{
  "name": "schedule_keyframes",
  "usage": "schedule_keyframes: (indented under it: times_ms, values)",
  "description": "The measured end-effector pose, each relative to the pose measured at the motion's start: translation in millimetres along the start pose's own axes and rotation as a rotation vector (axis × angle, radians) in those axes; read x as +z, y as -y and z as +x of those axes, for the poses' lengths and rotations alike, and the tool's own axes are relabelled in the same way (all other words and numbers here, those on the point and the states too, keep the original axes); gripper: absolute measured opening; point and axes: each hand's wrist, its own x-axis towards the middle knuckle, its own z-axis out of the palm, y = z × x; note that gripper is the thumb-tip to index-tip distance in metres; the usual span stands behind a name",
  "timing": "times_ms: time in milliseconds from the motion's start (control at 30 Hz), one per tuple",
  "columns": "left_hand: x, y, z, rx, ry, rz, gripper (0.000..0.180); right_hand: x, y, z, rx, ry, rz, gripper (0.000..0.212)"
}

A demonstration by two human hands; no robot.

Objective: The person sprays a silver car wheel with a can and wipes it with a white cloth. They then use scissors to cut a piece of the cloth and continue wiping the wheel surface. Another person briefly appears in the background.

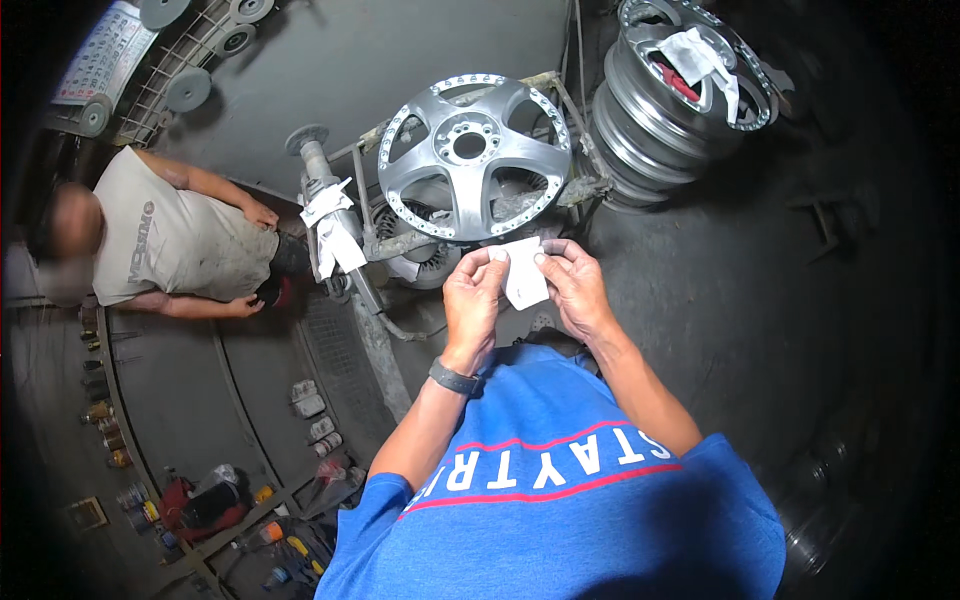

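Between my two hands is a small white piece of cloth or paper (pixel 526 277), with a small dark mark near its lower part. My left hand (pixel 474 295) pinches its left edge between thumb and fingers. The opposite edge is pinched by my right hand (pixel 572 285). Just beyond my fingers, a silver five-spoke wheel face (pixel 468 190) rests on a metal stand, its rim ringed with small holes. I cannot tell whether the white piece touches the wheel.
Stacked silver wheels (pixel 650 130) stand at the far right, a white rag (pixel 692 58) on top. White rags (pixel 335 235) hang on a metal post left of the wheel. Another person (pixel 185 225) is at the left. Grinding discs (pixel 188 90) line a rack; bottles and tools lie lower left.
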Motion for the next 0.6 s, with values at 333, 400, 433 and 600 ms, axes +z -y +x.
schedule_keyframes:
  times_ms: [333, 400, 433, 600]
  values:
    - [10, -7, -6, -0.064, -0.011, 0.143, 0.026, -13, 13, 1, 0.140, 0.195, -0.031, 0.032]
    - [7, -5, -3, -0.107, -0.022, 0.132, 0.026, -19, 16, 5, 0.138, 0.224, -0.048, 0.028]
    - [5, -5, -5, -0.099, 0.021, 0.138, 0.025, -22, 17, 6, 0.135, 0.237, -0.057, 0.026]
    - [9, -9, -9, -0.056, 0.175, 0.125, 0.019, -26, 20, 3, 0.150, 0.298, 0.237, 0.034]
